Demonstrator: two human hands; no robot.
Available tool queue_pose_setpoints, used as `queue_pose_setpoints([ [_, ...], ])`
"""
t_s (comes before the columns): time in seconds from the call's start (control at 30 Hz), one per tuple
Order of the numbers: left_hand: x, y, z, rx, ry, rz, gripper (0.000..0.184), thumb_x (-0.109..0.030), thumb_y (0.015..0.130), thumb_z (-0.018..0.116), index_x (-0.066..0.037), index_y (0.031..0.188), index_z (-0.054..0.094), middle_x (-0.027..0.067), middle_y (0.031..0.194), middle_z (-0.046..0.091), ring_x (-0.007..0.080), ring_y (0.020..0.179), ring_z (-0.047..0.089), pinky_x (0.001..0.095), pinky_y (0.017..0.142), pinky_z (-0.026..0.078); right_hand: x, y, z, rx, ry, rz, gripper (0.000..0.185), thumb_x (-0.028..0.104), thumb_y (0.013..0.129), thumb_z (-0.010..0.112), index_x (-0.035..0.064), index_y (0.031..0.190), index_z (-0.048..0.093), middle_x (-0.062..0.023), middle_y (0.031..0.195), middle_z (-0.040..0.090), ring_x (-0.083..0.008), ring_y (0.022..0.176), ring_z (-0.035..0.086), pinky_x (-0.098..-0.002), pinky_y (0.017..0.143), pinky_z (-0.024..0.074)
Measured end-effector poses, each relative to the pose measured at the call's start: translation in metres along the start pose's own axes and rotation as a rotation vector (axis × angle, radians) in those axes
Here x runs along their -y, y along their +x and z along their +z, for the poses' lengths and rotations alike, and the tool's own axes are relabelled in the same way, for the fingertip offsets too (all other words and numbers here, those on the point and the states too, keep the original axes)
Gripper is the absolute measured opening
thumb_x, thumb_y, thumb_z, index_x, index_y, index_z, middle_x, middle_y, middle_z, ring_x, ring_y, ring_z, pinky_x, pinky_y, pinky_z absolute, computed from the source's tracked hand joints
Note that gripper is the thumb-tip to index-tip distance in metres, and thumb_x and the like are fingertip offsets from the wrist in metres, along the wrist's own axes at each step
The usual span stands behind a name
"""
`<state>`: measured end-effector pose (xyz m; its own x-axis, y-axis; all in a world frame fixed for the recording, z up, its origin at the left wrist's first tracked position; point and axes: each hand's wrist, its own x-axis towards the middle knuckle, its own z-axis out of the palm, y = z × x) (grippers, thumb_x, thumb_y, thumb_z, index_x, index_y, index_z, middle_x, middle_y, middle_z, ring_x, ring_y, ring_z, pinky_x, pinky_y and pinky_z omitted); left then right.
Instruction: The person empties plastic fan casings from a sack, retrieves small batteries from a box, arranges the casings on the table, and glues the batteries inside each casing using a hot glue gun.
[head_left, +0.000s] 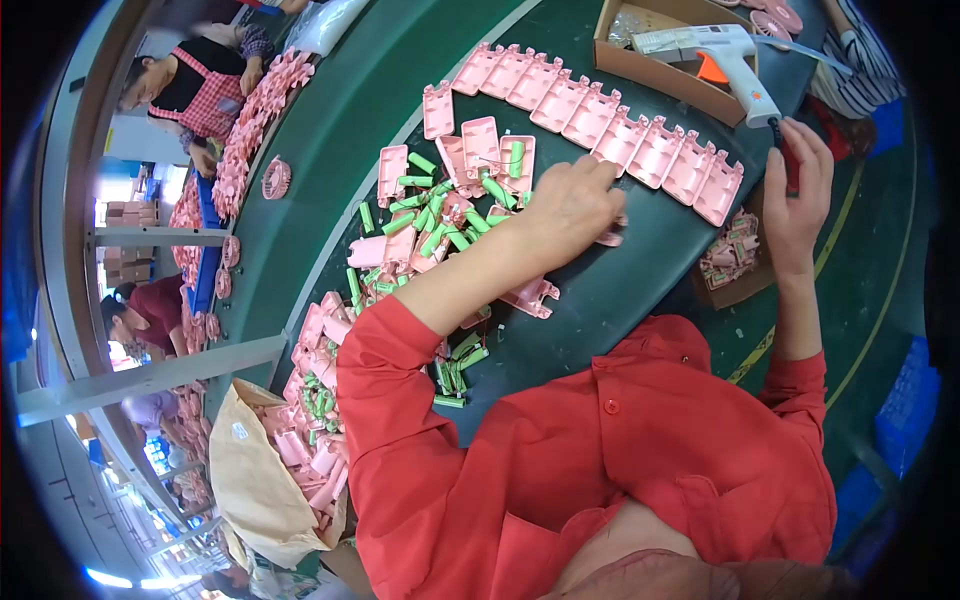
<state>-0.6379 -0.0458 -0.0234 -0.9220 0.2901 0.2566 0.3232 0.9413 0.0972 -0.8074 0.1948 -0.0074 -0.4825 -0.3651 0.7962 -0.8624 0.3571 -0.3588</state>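
Red shirt [600, 430] sits nearest, left hand [578, 208] curls at near edge of pink casings [588, 118] row, can't tell if gripping, right hand [800, 190] hangs loosely spread by far-right glue gun [738, 62], green cylinders [433, 240] heaped left.

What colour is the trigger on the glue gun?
The trigger is bright orange; it shows in the head view, the only one here.

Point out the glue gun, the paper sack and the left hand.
Glue gun [739, 64]: head view, top of handle.
Paper sack [250, 475]: head view, outer side.
Left hand [575, 207]: head view, its back.
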Motion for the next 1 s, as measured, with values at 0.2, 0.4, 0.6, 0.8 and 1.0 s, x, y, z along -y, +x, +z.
queue_pose_setpoints([
  [0.2, 0.019, 0.003, -0.018, 0.062, -0.031, -0.422, 0.023, -0.031, 0.086, 0.069, -0.008, 0.089, 0.069, 0.0117, 0.086, 0.069, 0.0325, 0.083, 0.068, 0.0439, 0.07, 0.054, 0.05, -0.023, 0.031, 0.304, 0.321, -0.199, 0.026, 0.001, 0.08, 0.07, 0.0014, 0.105, 0.064, -0.0139, 0.109, 0.063, -0.0316, 0.099, 0.061, -0.04, 0.084, 0.0508],
  [0.4, 0.122, -0.042, -0.049, -0.013, 0.2, -0.802, 0.027, -0.032, 0.085, 0.066, -0.007, 0.095, 0.072, 0.015, 0.096, 0.072, 0.0344, 0.091, 0.069, 0.0459, 0.08, 0.054, 0.073, -0.044, 0.058, 0.634, 0.321, -0.388, 0.036, 0.017, 0.07, 0.078, 0.0042, 0.1, 0.064, -0.0099, 0.112, 0.061, -0.0308, 0.11, 0.055, -0.044, 0.09, 0.0454],
  [0.6, 0.128, -0.062, -0.057, 0.306, 0.101, -0.986, 0.029, -0.033, 0.082, 0.067, -0.005, 0.091, 0.074, 0.0172, 0.094, 0.072, 0.0332, 0.092, 0.069, 0.0433, 0.083, 0.054, 0.077, -0.041, 0.064, 0.712, 0.355, -0.422, 0.029, 0.021, 0.071, 0.078, 0.0046, 0.088, 0.062, -0.0092, 0.106, 0.06, -0.03, 0.108, 0.055, -0.0422, 0.088, 0.0445],
  [0.8, 0.121, -0.078, -0.064, 0.431, 0.053, -0.989, 0.033, -0.035, 0.083, 0.07, -0.007, 0.102, 0.072, 0.0139, 0.098, 0.073, 0.0302, 0.094, 0.069, 0.0412, 0.084, 0.053, 0.102, -0.002, 0.109, 0.689, 0.347, -0.455, 0.024, 0.02, 0.077, 0.074, 0.0054, 0.093, 0.064, -0.0102, 0.1, 0.058, -0.0309, 0.103, 0.057, -0.0431, 0.083, 0.0483],
  [1.0, 0.112, -0.088, -0.065, 0.278, -0.045, -0.83, 0.04, -0.02, 0.085, 0.067, -0.013, 0.124, 0.063, 0.0136, 0.101, 0.072, 0.0315, 0.096, 0.069, 0.0416, 0.084, 0.053, 0.117, 0.009, 0.191, 0.739, 0.362, -0.382, 0.024, 0.013, 0.079, 0.07, 0.0056, 0.101, 0.064, -0.0116, 0.1, 0.059, -0.0305, 0.099, 0.059, -0.0417, 0.083, 0.0522],
])
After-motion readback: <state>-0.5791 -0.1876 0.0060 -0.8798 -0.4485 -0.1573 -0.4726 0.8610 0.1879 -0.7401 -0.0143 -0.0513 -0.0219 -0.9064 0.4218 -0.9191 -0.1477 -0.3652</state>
